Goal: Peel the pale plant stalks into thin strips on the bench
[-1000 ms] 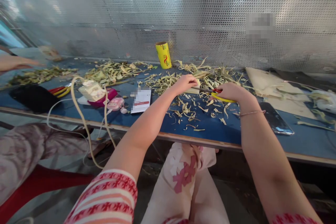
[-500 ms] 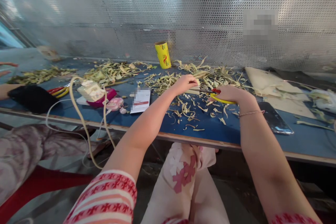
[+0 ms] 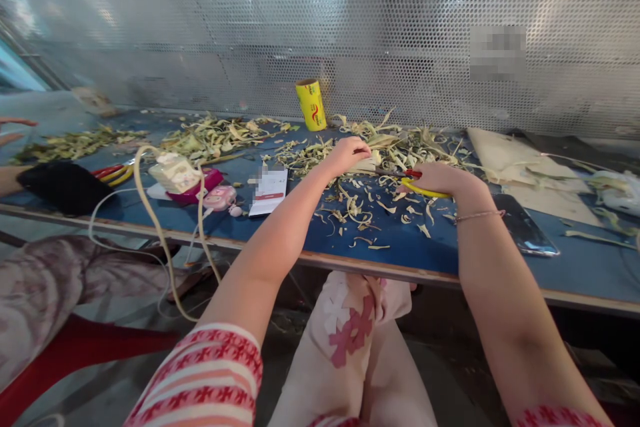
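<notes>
My right hand [image 3: 437, 178] is closed round scissors [image 3: 425, 192] with yellow and red handles. Their dark blades point left, toward the fingers of my left hand [image 3: 350, 153]. Those fingers are curled over a pale, leek-like plant stalk [image 3: 367, 164], its pale end showing just above the blades. Behind and around both hands lies a heap of dry, curled plant strips [image 3: 420, 143]. Short trimmed bits [image 3: 357, 207] are scattered on the blue tabletop [image 3: 400, 247] in front of the heap.
A yellow tube [image 3: 311, 105] stands by the perforated metal wall. To the left are a white card [image 3: 270, 192], a pink pouch [image 3: 220, 197], a strapped pink-and-cream item [image 3: 175, 173] and a black bag [image 3: 67, 188]. Rightward lie a phone [image 3: 525, 223] and beige sheets [image 3: 525, 160]. Another person's hand [image 3: 15, 130] shows at far left.
My left hand has shifted slightly up and to the left, its fingers lower over the stalk. My right hand and the scissors stay almost where they were.
</notes>
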`<move>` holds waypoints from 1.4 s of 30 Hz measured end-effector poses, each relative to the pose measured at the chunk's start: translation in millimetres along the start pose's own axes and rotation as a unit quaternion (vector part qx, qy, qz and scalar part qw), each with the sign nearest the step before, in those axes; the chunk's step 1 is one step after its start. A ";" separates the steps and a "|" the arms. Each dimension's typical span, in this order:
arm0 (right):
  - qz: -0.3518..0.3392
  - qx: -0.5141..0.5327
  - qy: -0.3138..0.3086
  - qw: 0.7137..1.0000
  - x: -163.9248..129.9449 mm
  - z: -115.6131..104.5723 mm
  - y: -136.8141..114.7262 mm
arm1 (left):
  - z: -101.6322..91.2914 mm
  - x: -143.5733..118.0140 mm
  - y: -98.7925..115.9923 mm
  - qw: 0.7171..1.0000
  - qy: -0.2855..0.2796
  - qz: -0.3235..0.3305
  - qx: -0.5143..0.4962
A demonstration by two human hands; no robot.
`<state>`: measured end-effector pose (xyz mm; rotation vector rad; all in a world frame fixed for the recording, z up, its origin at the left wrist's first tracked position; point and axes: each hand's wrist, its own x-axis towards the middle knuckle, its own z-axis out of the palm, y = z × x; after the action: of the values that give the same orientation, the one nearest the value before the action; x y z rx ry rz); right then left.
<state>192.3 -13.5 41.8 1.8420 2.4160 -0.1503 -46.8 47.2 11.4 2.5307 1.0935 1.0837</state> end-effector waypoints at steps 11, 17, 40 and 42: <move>0.000 0.007 -0.002 1.000 -0.4 -0.9 -0.2 | 1.7 -0.8 6.5 1.000 -0.027 -0.011 -0.002; -0.006 0.008 0.010 1.000 1.7 0.6 1.3 | 2.2 0.0 5.6 1.000 -0.022 -0.012 -0.004; 0.000 0.019 -0.013 1.000 0.8 0.4 1.0 | -1.0 -2.3 7.0 1.000 -0.014 -0.019 0.006; -0.005 0.020 -0.012 1.000 1.2 0.5 1.0 | -0.3 -2.1 4.0 1.000 -0.014 -0.015 0.006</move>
<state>193.0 -12.2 41.2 1.8349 2.4230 -0.2200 -45.8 42.9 12.2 2.5224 1.1308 1.0351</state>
